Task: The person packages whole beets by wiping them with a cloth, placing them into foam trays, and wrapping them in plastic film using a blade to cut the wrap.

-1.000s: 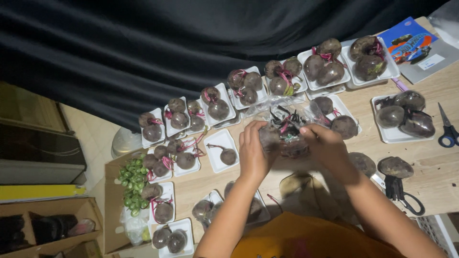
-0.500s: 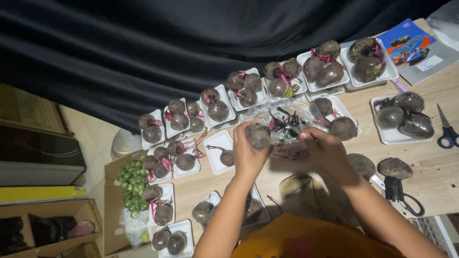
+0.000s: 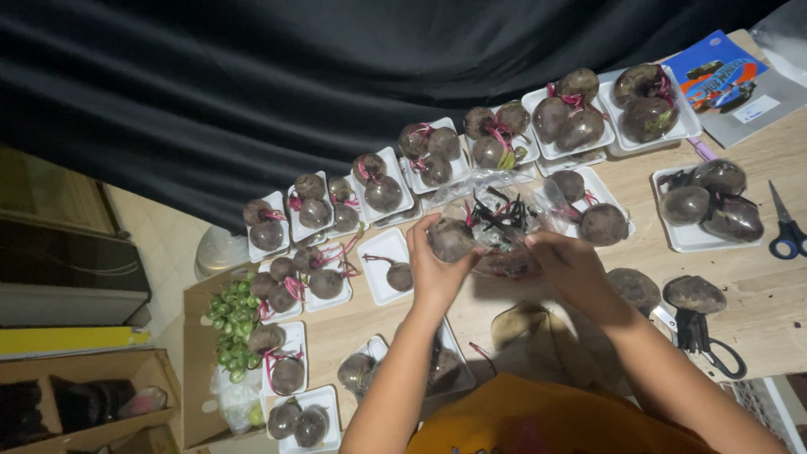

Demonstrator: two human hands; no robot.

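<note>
A beetroot [image 3: 450,239] is gripped by the closed left hand [image 3: 437,269] above the middle of the tabletop [image 3: 756,294]. At its three o'clock, a clear plastic bag [image 3: 504,210] is pinched by the right hand [image 3: 572,265]. White trays [image 3: 382,273] of beetroots are spread from nine to two o'clock, and black scissors [image 3: 706,340] lie at four o'clock.

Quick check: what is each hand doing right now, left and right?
Left hand: closed around a dark beetroot at the edge of the clear plastic bag.
Right hand: closed on the clear plastic bag from the other side.
</note>
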